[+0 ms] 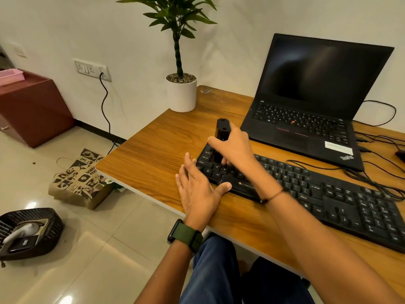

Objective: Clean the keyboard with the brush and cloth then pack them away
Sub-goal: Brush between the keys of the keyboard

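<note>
Blue trousers [210,273] on the person's lap filled the near bottom edge, under the rim of the wooden worktop [153,150].

Left hand [198,189]: flat, fingers [188,161] spread apart, holding nothing; thumb resting on the near-left corner of the keyboard, palm on the bare worktop. Green-strapped watch [185,234] on that wrist.

Right hand [235,145]: fingers wrapped around an upright black brush [222,133], its lower end down on the keys at the keyboard's left end. Bristles could not be made out. Thin cord bracelet [274,195] on that wrist.

Keyboard [328,194]: black, lying at an angle along the near-right part of the worktop, its cable [372,178] trailing off behind.

Laptop [311,106]: black, lid open, screen dark, standing just behind the keyboard. More cables [381,141] crowded the worktop to its right.

Potted plant [181,93]: white pot at the worktop's far-left corner, against the wall.

Floor, left of the worktop: printed paper bag [81,181] lying on its side; dark woven basket [28,233] holding a white cloth [22,232] and a dark flat item. Brown cabinet [32,106] with a pink tray [11,76] on top stood further back. Wall socket [92,70] with a black cord [105,106] plugged in.
</note>
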